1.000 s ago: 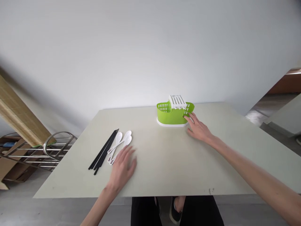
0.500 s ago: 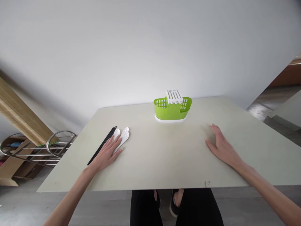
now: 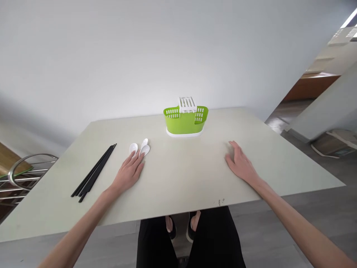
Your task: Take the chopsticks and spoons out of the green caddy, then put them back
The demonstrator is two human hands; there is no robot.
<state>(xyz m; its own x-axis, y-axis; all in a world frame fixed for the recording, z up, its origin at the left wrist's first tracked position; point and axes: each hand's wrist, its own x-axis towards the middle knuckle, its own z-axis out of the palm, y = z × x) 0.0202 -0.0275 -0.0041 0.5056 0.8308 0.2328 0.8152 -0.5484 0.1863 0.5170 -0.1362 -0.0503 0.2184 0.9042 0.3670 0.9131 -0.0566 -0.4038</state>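
My left hand (image 3: 129, 173) lies nearly flat on the table, fingers stretched over the handles of three white spoons (image 3: 133, 147). Only their bowls show clearly beyond my fingertips; the handles are hidden under my hand. To its left lies a bundle of several black chopsticks (image 3: 96, 172), slightly fanned and apart from the spoons. My right hand (image 3: 242, 166) rests on its edge at the right side of the table, thumb apart from the fingers, holding nothing. Between and beyond my hands stands a green cutlery basket (image 3: 182, 124) with a white slotted top piece (image 3: 187, 104) and white base.
The pale table (image 3: 178, 167) meets a white wall (image 3: 167, 56) at the back. A metal rack (image 3: 30, 171) stands on the floor at the left, with a wooden board (image 3: 12, 160) leaning there. My legs (image 3: 189, 238) are below the front edge.
The gap between the spoons and the chopsticks has widened, with my left hand and the spoons shifted right. My right hand stays in place. The view has swung to the right.
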